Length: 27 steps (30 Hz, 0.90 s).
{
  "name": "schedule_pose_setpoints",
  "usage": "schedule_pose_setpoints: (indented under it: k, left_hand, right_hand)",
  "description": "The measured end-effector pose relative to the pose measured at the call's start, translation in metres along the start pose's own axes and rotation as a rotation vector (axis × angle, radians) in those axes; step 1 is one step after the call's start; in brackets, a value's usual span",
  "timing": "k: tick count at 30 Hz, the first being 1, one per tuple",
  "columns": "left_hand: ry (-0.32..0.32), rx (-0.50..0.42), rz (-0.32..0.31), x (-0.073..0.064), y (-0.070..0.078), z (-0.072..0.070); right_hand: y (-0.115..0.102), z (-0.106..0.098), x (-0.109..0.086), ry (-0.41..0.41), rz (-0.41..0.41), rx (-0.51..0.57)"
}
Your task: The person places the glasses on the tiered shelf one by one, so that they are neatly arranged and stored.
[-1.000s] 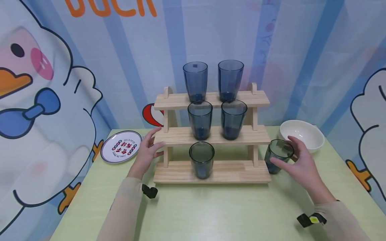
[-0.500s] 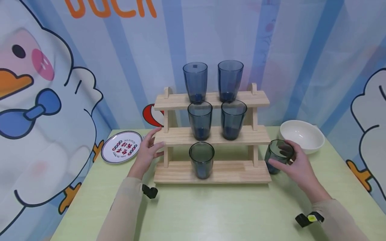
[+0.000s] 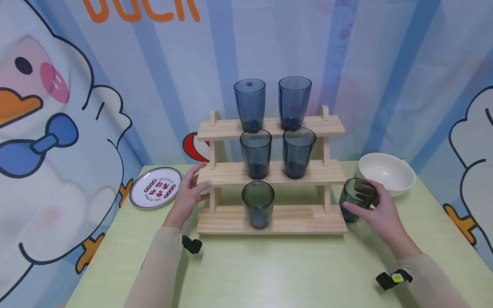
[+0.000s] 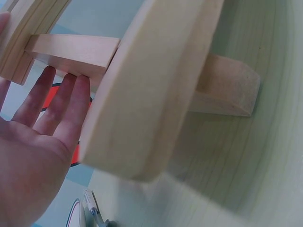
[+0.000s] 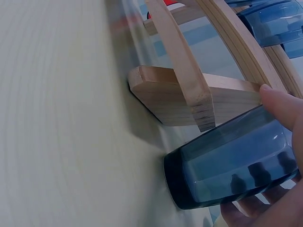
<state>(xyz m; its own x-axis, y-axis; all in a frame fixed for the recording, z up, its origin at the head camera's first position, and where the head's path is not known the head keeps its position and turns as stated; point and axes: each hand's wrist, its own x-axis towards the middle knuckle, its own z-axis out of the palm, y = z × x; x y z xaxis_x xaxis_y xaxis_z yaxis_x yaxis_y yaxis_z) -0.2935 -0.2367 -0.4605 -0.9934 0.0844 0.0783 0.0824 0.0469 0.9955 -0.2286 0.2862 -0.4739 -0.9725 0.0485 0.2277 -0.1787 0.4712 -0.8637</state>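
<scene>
A three-tier wooden stand stands mid-table, bearing several blue-grey tumblers. Two are on the top tier, two on the middle tier, and one tumbler is on the bottom tier. To the stand's right my right hand grips another dark tinted tumbler, thumb on the near side and fingers behind it. In the right wrist view this tumbler has its base close to the tabletop, beside the stand's end. My left hand is at the stand's left side; its extended fingertips touch the upright in the left wrist view.
On the left of the table lies an oval white plate with red lettering. A white bowl sits behind my right hand. Behind the table hangs a cloth with duck figures and blue stripes.
The right hand's fingers, at first looser around the tumbler's rim, have closed in on it. The left hand and the stand stay where they were.
</scene>
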Motion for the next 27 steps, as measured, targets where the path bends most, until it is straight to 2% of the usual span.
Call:
schedule_pose_setpoints:
  k: [8, 17, 27]
  left_hand:
    - [-0.002, 0.001, 0.001, -0.001, 0.002, 0.001]
    - [0.003, 0.011, -0.004, 0.000, 0.001, 0.001]
    - [0.005, 0.007, -0.008, 0.000, 0.001, 0.001]
  right_hand:
    - [-0.002, 0.000, -0.005, 0.038, 0.025, 0.029]
    - [0.000, -0.006, -0.011, 0.055, 0.045, 0.016]
    - [-0.005, -0.017, -0.019, 0.081, 0.104, 0.006]
